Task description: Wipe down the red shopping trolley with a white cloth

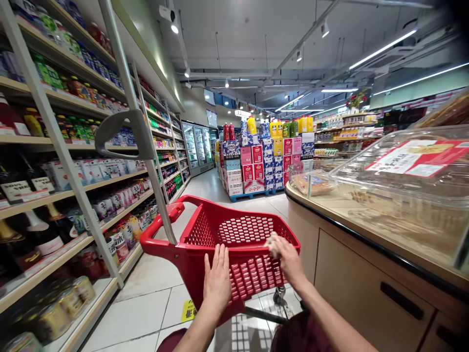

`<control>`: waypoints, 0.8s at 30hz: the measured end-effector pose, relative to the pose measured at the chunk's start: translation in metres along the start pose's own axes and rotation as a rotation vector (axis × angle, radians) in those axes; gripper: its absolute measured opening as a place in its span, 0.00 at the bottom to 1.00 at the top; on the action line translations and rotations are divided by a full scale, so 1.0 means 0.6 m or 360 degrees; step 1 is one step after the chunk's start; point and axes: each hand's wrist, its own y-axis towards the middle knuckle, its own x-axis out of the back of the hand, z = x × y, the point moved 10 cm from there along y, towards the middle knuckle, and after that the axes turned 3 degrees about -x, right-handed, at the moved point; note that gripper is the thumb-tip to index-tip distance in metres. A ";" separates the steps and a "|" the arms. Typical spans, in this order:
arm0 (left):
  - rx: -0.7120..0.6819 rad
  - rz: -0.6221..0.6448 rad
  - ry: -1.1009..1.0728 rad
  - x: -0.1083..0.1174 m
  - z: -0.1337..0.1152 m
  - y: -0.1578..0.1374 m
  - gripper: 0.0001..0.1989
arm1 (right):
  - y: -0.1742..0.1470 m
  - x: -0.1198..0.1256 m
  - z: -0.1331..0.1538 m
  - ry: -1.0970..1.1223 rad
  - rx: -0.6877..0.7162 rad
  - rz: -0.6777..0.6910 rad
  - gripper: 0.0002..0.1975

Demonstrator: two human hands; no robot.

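In front of me stands a red plastic shopping basket cart (242, 256) with perforated walls and a tall grey pull handle (126, 134). My left hand (217, 278) lies flat against its near side just below the rim, fingers stretched out. At the rim's right end, my right hand (289, 259) is closed round a crumpled whitish cloth (272, 244), pressed on or very near the edge. Much of the cloth is covered by the fingers. The part of the basket's inside that I can see shows only red perforated walls.
Shelves (106, 188) of bottles and cans line the left. On the right is a wooden counter (351, 278) with clear plastic food boxes (414, 161). Ahead, stacked drink cartons (264, 164) stand on a blue pallet. A yellow floor sticker (188, 311) lies beside the cart.
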 end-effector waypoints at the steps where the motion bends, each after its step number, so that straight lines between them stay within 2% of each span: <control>1: 0.0011 -0.0005 0.0004 -0.001 -0.001 0.000 0.34 | 0.001 0.015 -0.031 -0.0035 -0.0124 -0.0072 0.26; 3: 0.0046 -0.0023 0.0014 -0.002 -0.003 0.001 0.34 | -0.001 0.026 -0.059 -0.0081 -0.0274 -0.0149 0.27; 4: 0.0058 -0.0031 0.0018 -0.002 -0.004 0.001 0.34 | -0.001 0.021 -0.052 -0.0086 -0.0279 -0.0145 0.27; 5: 0.0063 -0.0034 0.0018 -0.002 -0.005 0.001 0.34 | -0.002 0.009 -0.032 -0.0068 -0.0227 -0.0114 0.28; 8: 0.0031 -0.0019 0.0012 -0.003 -0.005 0.001 0.34 | -0.004 -0.029 0.051 0.0064 0.0118 0.0045 0.28; 9: 0.0018 -0.0014 0.0013 -0.003 -0.005 0.001 0.34 | -0.006 -0.033 0.064 0.0102 0.0211 0.0086 0.27; 11: 0.0007 -0.0013 0.0020 -0.005 -0.004 -0.001 0.34 | -0.002 -0.019 0.040 0.0090 0.0150 0.0059 0.27; 13: 0.0019 -0.0022 0.0020 -0.005 -0.005 -0.001 0.34 | 0.002 0.011 -0.022 -0.0004 -0.0131 -0.0060 0.27; 15: 0.0051 -0.0023 0.0008 -0.005 -0.006 -0.001 0.34 | 0.002 0.027 -0.054 -0.0072 -0.0315 -0.0135 0.26; 17: 0.0077 -0.0012 -0.0006 -0.004 -0.007 -0.001 0.33 | 0.003 0.014 -0.027 -0.0041 -0.0252 -0.0089 0.26; 21: 0.0045 0.0010 -0.0020 -0.003 -0.005 -0.002 0.33 | 0.001 -0.034 0.074 0.0168 0.0128 0.0170 0.27; 22: 0.0034 0.0010 -0.0019 -0.004 -0.005 -0.003 0.33 | 0.001 -0.034 0.075 0.0174 0.0135 0.0193 0.27; 24: 0.0023 0.0008 -0.0019 -0.006 -0.004 -0.004 0.33 | 0.007 -0.016 0.035 0.0099 -0.0044 0.0126 0.25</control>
